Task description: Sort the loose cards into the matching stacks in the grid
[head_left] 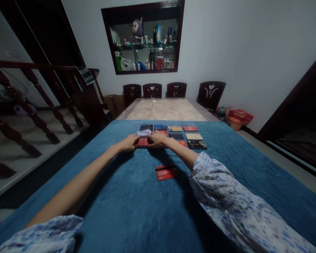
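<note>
On the blue cloth, my left hand (131, 142) and my right hand (157, 139) are at opposite ends of a red card stack (143, 142), their fingers bent against its sides. White cards (144, 133) lie just behind that stack. Further cards stand in rows to the right and behind: a yellowish one (175, 129), a red one (190, 128), a dark one (175, 136), a cream one (193, 137) and a black stack (197, 144). Nearer to me, a single red card (165, 172) with a black stripe lies by itself.
The blue cloth (116, 203) covers the near part of a long table (165, 109). Dark chairs (152, 90) stand at its far end and right side. A wooden railing (37, 88) is at left, and a red bag (239, 115) at right on the floor.
</note>
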A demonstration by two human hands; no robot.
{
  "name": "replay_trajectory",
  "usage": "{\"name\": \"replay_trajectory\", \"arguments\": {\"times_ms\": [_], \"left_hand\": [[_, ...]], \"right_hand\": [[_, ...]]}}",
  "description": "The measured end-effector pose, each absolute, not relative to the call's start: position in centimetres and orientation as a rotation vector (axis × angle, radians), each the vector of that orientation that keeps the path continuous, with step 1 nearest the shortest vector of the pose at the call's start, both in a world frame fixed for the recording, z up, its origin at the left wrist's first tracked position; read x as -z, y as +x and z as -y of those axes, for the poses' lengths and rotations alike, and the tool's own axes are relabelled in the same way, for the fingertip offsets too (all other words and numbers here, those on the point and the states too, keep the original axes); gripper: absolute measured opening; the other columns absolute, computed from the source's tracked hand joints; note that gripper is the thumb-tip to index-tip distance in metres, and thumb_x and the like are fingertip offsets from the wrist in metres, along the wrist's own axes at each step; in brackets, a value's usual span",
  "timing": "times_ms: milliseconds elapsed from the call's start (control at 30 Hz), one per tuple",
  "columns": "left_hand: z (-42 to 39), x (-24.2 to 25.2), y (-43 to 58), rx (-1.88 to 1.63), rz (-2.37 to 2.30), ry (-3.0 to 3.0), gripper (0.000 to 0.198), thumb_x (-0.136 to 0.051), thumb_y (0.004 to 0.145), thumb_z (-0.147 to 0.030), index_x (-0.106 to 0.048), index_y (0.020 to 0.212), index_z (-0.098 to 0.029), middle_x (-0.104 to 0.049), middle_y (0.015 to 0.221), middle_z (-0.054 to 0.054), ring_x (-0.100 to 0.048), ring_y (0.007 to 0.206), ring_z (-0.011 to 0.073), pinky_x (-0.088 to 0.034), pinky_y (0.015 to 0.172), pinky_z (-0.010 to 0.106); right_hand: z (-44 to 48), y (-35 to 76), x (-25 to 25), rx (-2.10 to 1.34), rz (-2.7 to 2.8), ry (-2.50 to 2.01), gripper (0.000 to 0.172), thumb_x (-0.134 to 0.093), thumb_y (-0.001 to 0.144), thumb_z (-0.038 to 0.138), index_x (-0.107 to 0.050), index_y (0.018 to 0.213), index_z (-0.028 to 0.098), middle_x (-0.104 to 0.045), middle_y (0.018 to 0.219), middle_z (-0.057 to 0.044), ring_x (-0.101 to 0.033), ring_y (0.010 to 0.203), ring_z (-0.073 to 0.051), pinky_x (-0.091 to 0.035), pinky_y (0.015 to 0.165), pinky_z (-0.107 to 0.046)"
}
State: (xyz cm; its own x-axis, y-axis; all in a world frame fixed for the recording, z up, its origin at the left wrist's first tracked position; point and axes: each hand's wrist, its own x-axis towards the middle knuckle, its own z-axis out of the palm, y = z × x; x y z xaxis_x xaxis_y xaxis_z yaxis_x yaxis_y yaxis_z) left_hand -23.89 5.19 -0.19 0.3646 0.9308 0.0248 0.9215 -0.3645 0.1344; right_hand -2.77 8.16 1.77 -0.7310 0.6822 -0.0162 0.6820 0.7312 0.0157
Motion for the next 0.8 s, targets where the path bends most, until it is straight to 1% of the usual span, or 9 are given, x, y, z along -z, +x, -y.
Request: {"name": "replay_trajectory", "arguments": {"times_ms": [200, 367, 567, 800], "left_hand": [[-5.4, -0.2, -23.8, -0.117, -1.698, 2.466, 0.043, -0.053, 0.067, -0.010, -0.062, 0.109, -0.014, -0.059, 0.112, 0.012, -0.060, 0.101, 0.0258, -0.049, 0.093, 0.037], [-6.0, 0.0, -24.2, -0.139, -1.657, 2.460, 0.046, -0.055, 0.066, -0.009, -0.061, 0.111, -0.015, -0.056, 0.111, 0.010, -0.059, 0.102, 0.0242, -0.049, 0.097, 0.035], [-6.3, 0.1, -24.4, -0.153, -1.605, 2.459, 0.046, -0.057, 0.063, -0.010, -0.064, 0.108, -0.017, -0.058, 0.113, 0.010, -0.058, 0.105, 0.0247, -0.047, 0.099, 0.036], [-6.2, -0.4, -23.9, -0.088, -1.598, 2.491, 0.041, -0.056, 0.064, -0.011, -0.064, 0.104, -0.016, -0.062, 0.108, 0.010, -0.059, 0.100, 0.0251, -0.048, 0.093, 0.036]], "right_hand": [[-8.4, -2.8, -1.9, 0.002, -2.889, 1.110, 0.035, -0.059, 0.089, 0.043, -0.068, 0.115, 0.021, -0.062, 0.129, -0.014, -0.053, 0.119, -0.033, -0.051, 0.090, -0.046], [-8.7, -2.9, -1.7, -0.032, -2.900, 1.092, 0.039, -0.059, 0.088, 0.042, -0.067, 0.118, 0.018, -0.062, 0.130, -0.015, -0.053, 0.120, -0.034, -0.052, 0.089, -0.044], [-9.3, -3.1, -1.7, -0.053, -2.881, 1.040, 0.038, -0.061, 0.086, 0.043, -0.069, 0.115, 0.020, -0.064, 0.127, -0.015, -0.054, 0.119, -0.033, -0.051, 0.090, -0.042], [-9.6, -3.5, -1.5, -0.050, -2.874, 1.019, 0.038, -0.061, 0.085, 0.041, -0.070, 0.113, 0.018, -0.066, 0.124, -0.016, -0.055, 0.120, -0.033, -0.052, 0.090, -0.041]]}}
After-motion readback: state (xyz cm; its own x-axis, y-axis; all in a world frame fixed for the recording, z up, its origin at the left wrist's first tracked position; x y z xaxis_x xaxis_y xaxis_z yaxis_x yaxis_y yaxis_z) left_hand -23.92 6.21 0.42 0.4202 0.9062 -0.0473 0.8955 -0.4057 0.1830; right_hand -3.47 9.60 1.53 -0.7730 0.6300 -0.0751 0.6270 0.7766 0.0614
